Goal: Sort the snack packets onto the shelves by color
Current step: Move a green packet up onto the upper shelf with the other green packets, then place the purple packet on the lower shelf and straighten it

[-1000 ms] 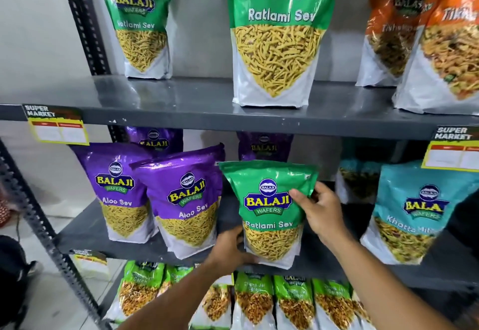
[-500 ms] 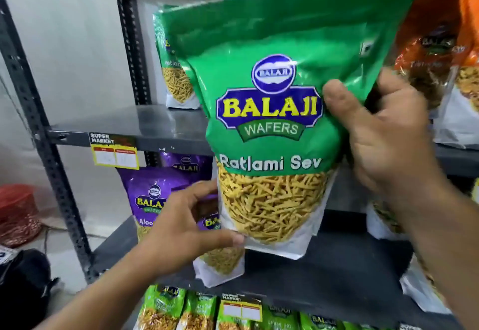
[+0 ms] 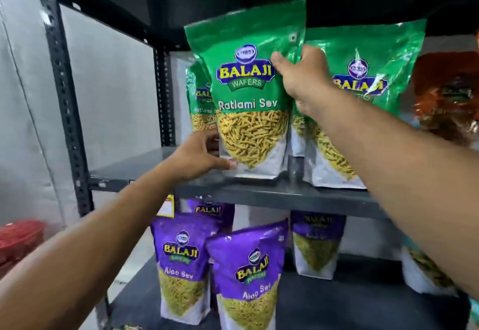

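A green Ratlami Sev packet [image 3: 246, 91] stands upright on the upper grey shelf [image 3: 272, 193]. My right hand [image 3: 303, 76] grips its upper right edge. My left hand [image 3: 199, 156] holds its lower left corner, thumb on the white base. Two more green packets stand on the same shelf: one behind at the left [image 3: 201, 101], one at the right [image 3: 363, 91], partly hidden by my right arm. Purple Aloo Sev packets [image 3: 246, 272] stand on the shelf below.
An orange packet [image 3: 445, 96] stands at the far right of the upper shelf. A teal packet [image 3: 425, 270] sits at the right of the lower shelf. The black slotted upright [image 3: 64, 96] frames the left side. A red basket [image 3: 20, 239] lies on the floor at left.
Both hands lifted the green packet off the lower shelf beside the purple ones, carried it up and stood it on the upper shelf between the other green packets.
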`<state>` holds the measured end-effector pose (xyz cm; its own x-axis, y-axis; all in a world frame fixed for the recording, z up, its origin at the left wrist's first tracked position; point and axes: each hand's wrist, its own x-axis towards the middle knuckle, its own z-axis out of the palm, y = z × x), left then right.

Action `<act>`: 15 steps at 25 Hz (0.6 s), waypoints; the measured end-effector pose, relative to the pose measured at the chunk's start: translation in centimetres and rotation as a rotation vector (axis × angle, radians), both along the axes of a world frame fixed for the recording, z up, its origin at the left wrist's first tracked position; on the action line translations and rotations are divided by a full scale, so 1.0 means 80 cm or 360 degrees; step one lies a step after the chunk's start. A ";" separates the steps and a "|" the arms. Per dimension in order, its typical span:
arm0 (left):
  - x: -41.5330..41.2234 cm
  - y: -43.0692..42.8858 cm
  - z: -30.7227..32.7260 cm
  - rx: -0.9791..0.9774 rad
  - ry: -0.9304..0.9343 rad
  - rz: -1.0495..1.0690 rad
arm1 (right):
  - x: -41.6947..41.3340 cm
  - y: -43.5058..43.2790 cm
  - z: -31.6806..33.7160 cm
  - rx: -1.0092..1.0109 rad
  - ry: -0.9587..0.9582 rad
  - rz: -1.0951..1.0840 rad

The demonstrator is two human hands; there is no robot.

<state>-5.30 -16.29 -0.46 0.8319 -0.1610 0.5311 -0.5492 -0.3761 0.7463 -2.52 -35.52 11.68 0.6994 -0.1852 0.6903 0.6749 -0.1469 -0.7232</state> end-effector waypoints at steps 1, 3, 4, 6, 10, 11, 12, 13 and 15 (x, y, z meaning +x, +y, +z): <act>0.013 0.008 -0.005 0.0030 0.0031 0.0034 | 0.011 0.007 -0.006 -0.0010 0.0081 -0.0009; 0.030 0.019 -0.015 0.0088 0.0080 0.0110 | 0.033 0.017 -0.023 -0.0101 0.0183 -0.0200; 0.034 0.022 -0.020 0.0120 0.0120 0.0119 | 0.039 0.019 -0.031 -0.0123 0.0192 -0.0251; 0.032 0.027 -0.019 0.0196 0.0147 0.0129 | 0.025 0.024 -0.032 -0.0105 0.0198 -0.0231; -0.013 0.034 -0.021 0.0231 0.0058 0.0344 | -0.052 0.008 -0.062 -0.0288 0.0005 -0.0113; -0.033 0.045 -0.035 0.0161 -0.0007 0.0380 | -0.083 -0.006 -0.085 -0.0344 -0.0132 0.0033; -0.062 0.052 -0.056 0.0075 -0.0089 0.0371 | -0.114 -0.021 -0.114 -0.0408 -0.0224 0.0267; -0.085 0.060 -0.088 0.0020 0.0025 0.0325 | -0.140 -0.039 -0.148 -0.0527 -0.0222 0.0505; -0.114 0.050 -0.177 -0.0093 0.0597 0.0188 | -0.165 -0.061 -0.234 -0.0853 0.0128 0.0745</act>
<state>-14.42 -12.29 -14.61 0.9808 -0.0310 0.1925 -0.1901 -0.3712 0.9089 -15.71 -40.38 -7.02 0.6749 0.4971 0.5453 0.7017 -0.2038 -0.6827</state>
